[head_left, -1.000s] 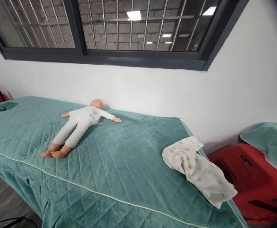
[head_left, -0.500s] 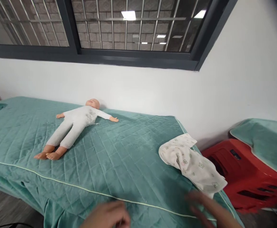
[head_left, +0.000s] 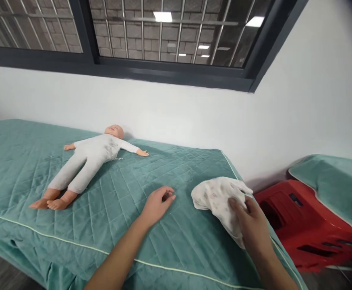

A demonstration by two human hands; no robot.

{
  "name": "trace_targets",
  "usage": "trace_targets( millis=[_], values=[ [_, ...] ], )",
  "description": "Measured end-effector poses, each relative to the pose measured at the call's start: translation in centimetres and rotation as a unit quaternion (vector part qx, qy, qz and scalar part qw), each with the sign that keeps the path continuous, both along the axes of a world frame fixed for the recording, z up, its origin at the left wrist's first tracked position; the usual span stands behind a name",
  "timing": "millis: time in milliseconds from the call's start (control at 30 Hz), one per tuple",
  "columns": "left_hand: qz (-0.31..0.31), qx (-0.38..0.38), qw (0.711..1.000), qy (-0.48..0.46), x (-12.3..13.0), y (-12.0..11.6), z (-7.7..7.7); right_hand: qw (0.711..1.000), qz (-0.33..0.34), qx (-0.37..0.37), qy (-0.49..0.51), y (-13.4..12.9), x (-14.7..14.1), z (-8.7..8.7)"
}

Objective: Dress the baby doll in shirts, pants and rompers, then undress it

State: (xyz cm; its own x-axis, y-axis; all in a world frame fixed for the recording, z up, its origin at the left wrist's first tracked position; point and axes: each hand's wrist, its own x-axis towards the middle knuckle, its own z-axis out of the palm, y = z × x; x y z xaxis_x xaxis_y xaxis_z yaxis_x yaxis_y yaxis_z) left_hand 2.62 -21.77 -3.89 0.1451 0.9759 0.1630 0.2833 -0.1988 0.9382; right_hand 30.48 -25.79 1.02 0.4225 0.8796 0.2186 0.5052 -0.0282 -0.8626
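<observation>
A soft white cloth piece (head_left: 214,193) with a small faded print, like baby clothing, lies bunched near the right end of the green quilted bed cover (head_left: 164,241). My right hand (head_left: 251,219) grips its right side between thumb and fingers, and part of the cloth is lifted off the bed. To the left of it, my left hand (head_left: 158,203) hovers over or rests on the cover, fingers loosely curled, a gap inside them and nothing held. A baby doll (head_left: 94,153) in a white body suit lies on its back, farther left, arms spread and feet bare.
A white wall (head_left: 164,108) and a dark-framed barred window (head_left: 172,74) stand behind the bed. Past the bed's right edge is a red plastic piece with slots (head_left: 309,225), and green fabric (head_left: 333,181) is draped over it.
My right hand has moved up onto the cloth and taken hold of it, bunching and lifting it slightly. My left hand has reached forward over the bed. The view has shifted slightly.
</observation>
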Motion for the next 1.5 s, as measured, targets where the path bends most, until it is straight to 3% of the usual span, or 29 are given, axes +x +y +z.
trace_targets(
  millis=[67,133,233,333,400,467,600,667,733,867,1000,1133,1267,1400,1500],
  values=[
    [-0.016,-0.013,0.998,-0.063,-0.2,-0.3,-0.1,0.998,0.038,0.050,0.006,1.1,-3.6,1.2],
    [-0.027,-0.014,0.991,-0.129,-0.5,-0.5,0.0,0.981,0.125,0.148,-0.001,1.9,-7.5,2.2],
    [-0.026,-0.019,0.970,-0.241,-1.0,-0.7,0.1,0.912,0.368,0.166,-0.078,2.1,-12.8,3.3],
    [0.014,-0.030,0.923,-0.382,-1.5,-0.4,0.1,0.857,0.466,0.167,-0.145,1.3,-16.0,3.3],
    [0.068,-0.046,0.885,-0.457,-1.8,0.0,0.1,0.853,0.469,0.169,-0.155,0.8,-16.7,2.5],
    [0.096,-0.071,0.849,-0.515,-2.0,0.6,0.2,0.870,0.450,0.155,-0.130,0.6,-16.5,1.3],
    [0.062,-0.070,0.804,-0.587,-2.2,1.7,0.5,0.912,0.393,0.119,-0.013,0.9,-15.1,-1.4],
    [0.050,-0.074,0.793,-0.602,-2.3,1.9,0.5,0.928,0.353,0.116,0.014,1.2,-14.7,-2.3],
    [0.039,-0.088,0.787,-0.610,-2.5,1.8,0.4,0.940,0.316,0.124,-0.021,1.6,-14.5,-2.6],
    [0.007,-0.113,0.772,-0.626,-3.3,1.4,0.5,0.935,0.278,0.152,-0.162,3.4,-14.8,-2.7],
    [-0.038,-0.144,0.753,-0.641,-4.1,1.2,0.7,0.941,0.229,0.144,-0.204,6.4,-14.7,-2.6],
    [-0.021,-0.134,0.764,-0.631,-4.3,1.3,0.8,0.938,0.254,0.115,-0.207,8.0,-14.3,-1.7],
    [0.037,-0.115,0.757,-0.642,-4.0,1.7,0.2,0.907,0.313,0.095,-0.267,5.4,-14.3,-1.2],
    [0.088,-0.140,0.774,-0.611,-4.2,1.7,-0.4,0.892,0.309,0.045,-0.326,0.1,-14.7,-2.5],
    [0.080,-0.173,0.780,-0.595,-4.4,1.3,-0.1,0.871,0.348,0.032,-0.346,-3.5,-14.7,-2.8]
  ],
)
